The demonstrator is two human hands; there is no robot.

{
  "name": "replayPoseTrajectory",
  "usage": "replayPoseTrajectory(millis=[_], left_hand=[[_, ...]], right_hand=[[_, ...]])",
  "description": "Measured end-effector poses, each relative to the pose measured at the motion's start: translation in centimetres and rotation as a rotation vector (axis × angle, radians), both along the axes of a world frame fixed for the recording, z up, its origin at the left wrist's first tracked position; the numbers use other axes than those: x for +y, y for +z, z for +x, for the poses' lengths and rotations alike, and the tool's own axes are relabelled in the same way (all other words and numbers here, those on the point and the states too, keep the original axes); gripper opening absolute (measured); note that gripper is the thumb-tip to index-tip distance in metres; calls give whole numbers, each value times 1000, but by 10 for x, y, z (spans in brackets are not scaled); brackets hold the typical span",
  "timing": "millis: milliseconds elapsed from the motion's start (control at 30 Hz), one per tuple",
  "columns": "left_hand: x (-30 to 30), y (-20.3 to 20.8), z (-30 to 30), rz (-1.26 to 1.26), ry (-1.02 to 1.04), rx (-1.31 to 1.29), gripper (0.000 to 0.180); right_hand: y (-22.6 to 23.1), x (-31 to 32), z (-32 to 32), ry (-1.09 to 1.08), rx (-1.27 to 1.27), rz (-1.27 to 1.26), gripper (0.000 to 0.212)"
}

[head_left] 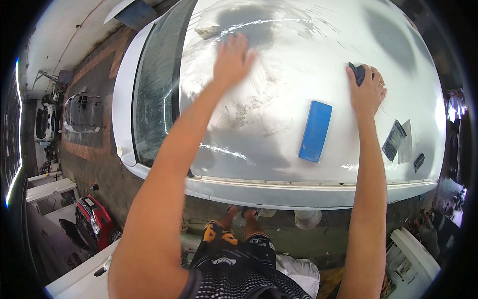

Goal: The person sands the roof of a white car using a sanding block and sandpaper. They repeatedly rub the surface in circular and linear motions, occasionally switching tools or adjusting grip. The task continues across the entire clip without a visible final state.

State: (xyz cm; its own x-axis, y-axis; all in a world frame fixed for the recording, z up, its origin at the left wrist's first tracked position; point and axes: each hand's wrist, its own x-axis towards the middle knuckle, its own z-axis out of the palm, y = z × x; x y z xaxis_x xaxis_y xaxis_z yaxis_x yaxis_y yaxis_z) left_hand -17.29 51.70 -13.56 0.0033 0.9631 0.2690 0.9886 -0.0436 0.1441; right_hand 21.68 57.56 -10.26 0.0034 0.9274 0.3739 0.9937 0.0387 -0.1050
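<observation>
Car roof [291,92] is looking partway done, I'd say.
White stretches [318,65] are passing as finished; grey patches [264,154] and dusty smears [239,113] are probably needing more. Left hand [233,59] is blurring near the left edge, splayed, holding nothing visible; can't tell if it's touching. Right hand [367,94] is gripping and partly hiding a dark pad [357,73]. Blue sanding block [315,131] is lying toward the near edge.
</observation>
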Motion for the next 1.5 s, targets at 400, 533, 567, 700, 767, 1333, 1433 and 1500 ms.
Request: replayPoseTrajectory(millis=[400,533,567,700,767,1333,1433,1500], left_hand=[[65,2,5,-63,-215,-198,65],[101,7,-18,-39,-69,-137,72],[87,6,29,-44,-172,-200,73],[4,19,81,-132,-602,-71,75],[53,-4,30,-49,-356,-48,74],[161,25,-2,-94,52,-185,70],[121,-4,94,63,-579,-124,65],[131,-10,89,-1,-573,-218,60]], right_hand=[[1,-4,6,-3,10,-12,66],[8,-2,-20,26,60,-39,65],[3,-4,-3,0,37,-37,65],[5,-4,21,-35,23,-24,65],[6,-5,4,-13,39,-30,65],[9,-4,-14,6,69,-29,65],[3,-7,11,-50,11,-51,65],[5,-11,20,-46,8,-60,65]])
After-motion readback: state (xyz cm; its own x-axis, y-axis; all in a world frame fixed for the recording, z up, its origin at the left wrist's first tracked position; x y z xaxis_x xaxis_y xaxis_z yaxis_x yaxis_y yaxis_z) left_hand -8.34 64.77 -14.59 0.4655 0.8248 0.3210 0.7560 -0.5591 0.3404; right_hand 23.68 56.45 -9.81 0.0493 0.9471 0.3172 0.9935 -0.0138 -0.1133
